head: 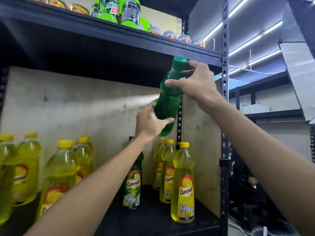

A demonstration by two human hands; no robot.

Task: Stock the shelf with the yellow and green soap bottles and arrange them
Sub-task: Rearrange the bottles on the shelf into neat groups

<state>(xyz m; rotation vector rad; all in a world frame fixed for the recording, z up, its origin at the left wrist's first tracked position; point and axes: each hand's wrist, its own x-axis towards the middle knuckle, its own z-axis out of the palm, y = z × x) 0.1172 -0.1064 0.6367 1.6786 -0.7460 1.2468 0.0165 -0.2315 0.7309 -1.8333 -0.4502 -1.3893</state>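
The left hand [150, 121] wraps its fingers round the lower body of the green soap bottle [170, 97]. The right hand [196, 82] pinches the shoulder and neck below the cap [179, 61]. The bottle is held tilted in the air, clear of the shelf [153, 217]. Judged full: moderately heavy, smooth, thin plastic that yields if squeezed. Grip body or neck, not the cap. Beyond, yellow soap bottles [183, 184] and a standing green bottle [133, 183] occupy the shelf.
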